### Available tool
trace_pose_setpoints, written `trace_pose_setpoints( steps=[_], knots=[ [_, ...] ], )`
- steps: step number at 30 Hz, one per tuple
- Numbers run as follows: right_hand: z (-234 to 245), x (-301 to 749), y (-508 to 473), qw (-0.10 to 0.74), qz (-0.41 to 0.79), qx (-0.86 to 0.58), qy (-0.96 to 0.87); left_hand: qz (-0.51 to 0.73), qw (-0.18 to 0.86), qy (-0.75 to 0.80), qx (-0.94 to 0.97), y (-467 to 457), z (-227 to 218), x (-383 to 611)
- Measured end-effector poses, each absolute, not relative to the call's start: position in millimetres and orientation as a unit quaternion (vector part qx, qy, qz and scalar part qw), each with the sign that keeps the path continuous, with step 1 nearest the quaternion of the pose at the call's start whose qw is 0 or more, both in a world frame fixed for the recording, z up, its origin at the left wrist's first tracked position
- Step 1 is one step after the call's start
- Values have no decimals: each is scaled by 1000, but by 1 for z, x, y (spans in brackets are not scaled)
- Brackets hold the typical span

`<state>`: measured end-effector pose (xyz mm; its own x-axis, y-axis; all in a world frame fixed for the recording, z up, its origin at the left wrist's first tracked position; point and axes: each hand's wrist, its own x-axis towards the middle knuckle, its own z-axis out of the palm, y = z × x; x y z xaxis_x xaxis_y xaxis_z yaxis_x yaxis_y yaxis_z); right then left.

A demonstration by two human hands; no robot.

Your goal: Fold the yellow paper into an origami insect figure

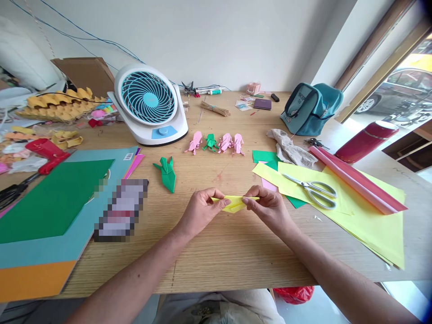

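A small folded piece of yellow paper (pixel 234 205) is stretched between my two hands, just above the wooden table (pixel 216 252). My left hand (pixel 204 208) pinches its left end between thumb and fingers. At the right end, my right hand (pixel 266 206) pinches it the same way. Beyond them stand several folded paper figures: a green one (pixel 210 142) among pink ones (pixel 225 142). A larger green folded figure (pixel 168 174) lies to the left of my hands. Scissors (pixel 315 190) rest on yellow paper sheets (pixel 374 229) to the right.
A white-and-blue fan (pixel 150 103) stands at the back left. On the left lie coloured sheets (pixel 50 202) and a blurred phone-like object (pixel 121 210). To the right are a red bottle (pixel 367 141), a rolled red sheet (pixel 357 180), a cloth (pixel 292 148) and a teal bag (pixel 310 110).
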<state>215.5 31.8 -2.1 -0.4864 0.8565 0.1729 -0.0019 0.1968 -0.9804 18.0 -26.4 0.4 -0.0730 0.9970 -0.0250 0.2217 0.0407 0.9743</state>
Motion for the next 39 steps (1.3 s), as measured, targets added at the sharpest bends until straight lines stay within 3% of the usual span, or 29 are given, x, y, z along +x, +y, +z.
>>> trace_pose_setpoints(
  steps=[7, 13, 18, 27, 34, 39],
  knots=[
    [0, 218, 31, 342, 470, -298, -757, 421, 360, 572, 605, -25, 11, 8],
    [-6, 216, 34, 372, 500, -293, -725, 478, 488, 515, 518, -17, -3, 6],
    [-6, 216, 36, 371, 525, -307, -702, 489, 471, 526, 512, -16, -12, 5],
    [-9, 215, 31, 242, 513, -297, -768, 499, 494, 508, 498, -17, 3, 6],
    [-13, 211, 34, 285, 576, -329, -692, 488, 551, 439, 515, -16, -4, 10],
    [-11, 209, 32, 271, 583, -319, -696, 499, 522, 469, 508, -17, -9, 15]
  ],
)
